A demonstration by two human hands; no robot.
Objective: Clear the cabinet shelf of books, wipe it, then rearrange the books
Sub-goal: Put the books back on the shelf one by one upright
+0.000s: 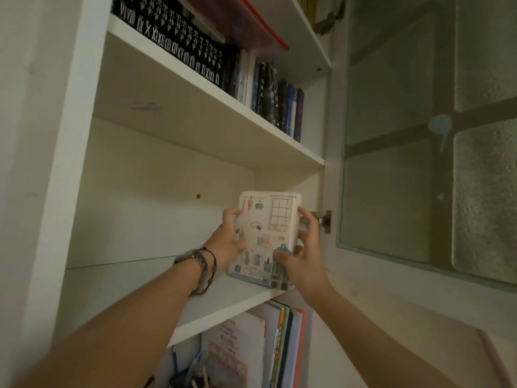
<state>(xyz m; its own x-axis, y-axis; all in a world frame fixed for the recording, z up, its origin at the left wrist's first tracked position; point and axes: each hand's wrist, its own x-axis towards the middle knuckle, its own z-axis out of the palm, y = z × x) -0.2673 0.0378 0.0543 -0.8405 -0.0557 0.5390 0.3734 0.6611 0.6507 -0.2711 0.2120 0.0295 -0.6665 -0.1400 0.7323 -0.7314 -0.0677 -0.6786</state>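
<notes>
A white book [265, 236] with small coloured drawings and a window grid on its cover stands upright at the right end of the middle cabinet shelf [134, 287]. My left hand [228, 240] grips its left edge, with bracelets on that wrist. On the right edge and lower front cover, my right hand [303, 254] holds the same book. Apart from this book, the shelf surface is bare white board.
The shelf above carries a row of dark books [195, 57] with numbered black spines. Below, more books and folders [268, 348] stand upright. The open cabinet door [430, 141] with textured glass hangs at the right, its hinge [326, 219] just beside my right hand.
</notes>
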